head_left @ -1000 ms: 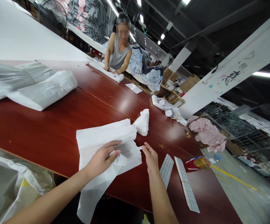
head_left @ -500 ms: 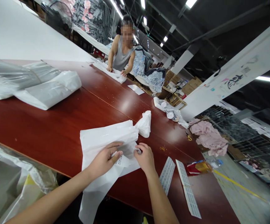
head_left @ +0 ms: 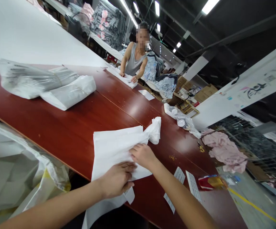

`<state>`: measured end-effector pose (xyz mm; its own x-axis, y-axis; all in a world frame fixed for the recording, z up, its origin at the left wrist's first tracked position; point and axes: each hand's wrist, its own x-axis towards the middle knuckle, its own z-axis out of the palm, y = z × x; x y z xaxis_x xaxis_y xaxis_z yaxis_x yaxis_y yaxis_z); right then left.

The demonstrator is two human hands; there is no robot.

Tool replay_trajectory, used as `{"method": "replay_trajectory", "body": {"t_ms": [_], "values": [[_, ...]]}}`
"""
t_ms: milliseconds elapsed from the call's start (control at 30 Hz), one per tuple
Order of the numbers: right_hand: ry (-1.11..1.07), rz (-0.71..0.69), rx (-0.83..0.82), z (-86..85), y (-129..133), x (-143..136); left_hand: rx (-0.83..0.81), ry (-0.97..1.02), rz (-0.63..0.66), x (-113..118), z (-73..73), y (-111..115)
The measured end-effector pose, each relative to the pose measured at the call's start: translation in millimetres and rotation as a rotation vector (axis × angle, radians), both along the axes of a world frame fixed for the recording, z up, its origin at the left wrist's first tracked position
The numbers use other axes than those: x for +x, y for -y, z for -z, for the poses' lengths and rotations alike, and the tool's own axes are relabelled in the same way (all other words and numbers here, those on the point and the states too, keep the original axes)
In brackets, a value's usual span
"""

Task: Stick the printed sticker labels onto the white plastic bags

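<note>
White plastic bags (head_left: 116, 140) lie in a flat layer near the front edge of the red-brown table, with a part hanging over the edge. My left hand (head_left: 118, 178) bends over them, its thumb and fingers closed on a bag with a small printed label (head_left: 129, 192) showing below. Just above it, my right hand (head_left: 142, 155) rests on the bags with curled fingers; whether it pinches anything is hidden. A bunched white plastic end (head_left: 155, 129) sticks out beyond the right hand.
Bundled bags (head_left: 68, 92) lie at the left, an open sack (head_left: 33, 168) below. Label sheets (head_left: 193, 186) and a red-yellow bottle (head_left: 211, 182) are at the right. A person (head_left: 134, 60) works across the table (head_left: 71, 127).
My right hand has moved up and left onto the bags. My left hand has closed up beside the label. The view has shifted, moving the scene rightward.
</note>
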<state>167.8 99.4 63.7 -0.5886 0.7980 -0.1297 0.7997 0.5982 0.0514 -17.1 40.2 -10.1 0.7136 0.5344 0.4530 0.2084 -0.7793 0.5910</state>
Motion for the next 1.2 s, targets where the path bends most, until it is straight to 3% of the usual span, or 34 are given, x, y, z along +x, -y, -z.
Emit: {"method": "replay_trajectory", "body": {"t_ms": [133, 233, 300, 400, 467, 533, 633, 700, 800, 933, 1000, 1100, 1200], "values": [[-0.113, -0.301, 0.107, 19.3, -15, -80, -0.050, -0.115, -0.038, 4, 1.7, 9], [-0.316, -0.191, 0.085, 14.3, -22, -105, -0.050, -0.023, 0.059, -5, -10.6, 0], [-0.514, 0.017, 0.074, 2.5, -18, -93, -0.104, 0.074, 0.069, -14, -20.6, -13], [-0.798, 0.371, 0.114, -12.2, 9, -51, -0.313, 0.155, -0.069, -26, -27.5, -36], [-0.880, 0.537, 0.038, -11.6, 33, -25, -0.429, 0.170, -0.137, -29, -24.9, -46], [-0.906, 0.624, -0.147, -1.9, 56, -11, -0.495, 0.156, -0.163, -28, -19.6, -49], [-1.006, 0.664, -0.391, 17.0, 76, -9, -0.546, 0.137, -0.175, -25, -13.8, -46], [-1.071, 0.674, -0.400, 23.8, 81, -12, -0.553, 0.130, -0.187, -24, -13.0, -44], [-0.988, 0.636, -0.156, 25.3, 84, -18, -0.530, 0.088, -0.222, -22, -13.2, -43], [-0.757, 0.437, 0.297, 28.1, 90, -27, -0.466, 0.043, -0.284, -19, -10.1, -42], [-0.690, 0.377, 0.436, 30.6, 94, -30, -0.441, 0.028, -0.324, -17, -7.9, -42], [-0.743, 0.371, 0.398, 30.7, 98, -26, -0.431, 0.008, -0.350, -16, -6.9, -41], [-1.023, 0.612, 0.270, 26.0, 93, -2, -0.454, 0.051, -0.331, -19, -9.6, -40]]}}
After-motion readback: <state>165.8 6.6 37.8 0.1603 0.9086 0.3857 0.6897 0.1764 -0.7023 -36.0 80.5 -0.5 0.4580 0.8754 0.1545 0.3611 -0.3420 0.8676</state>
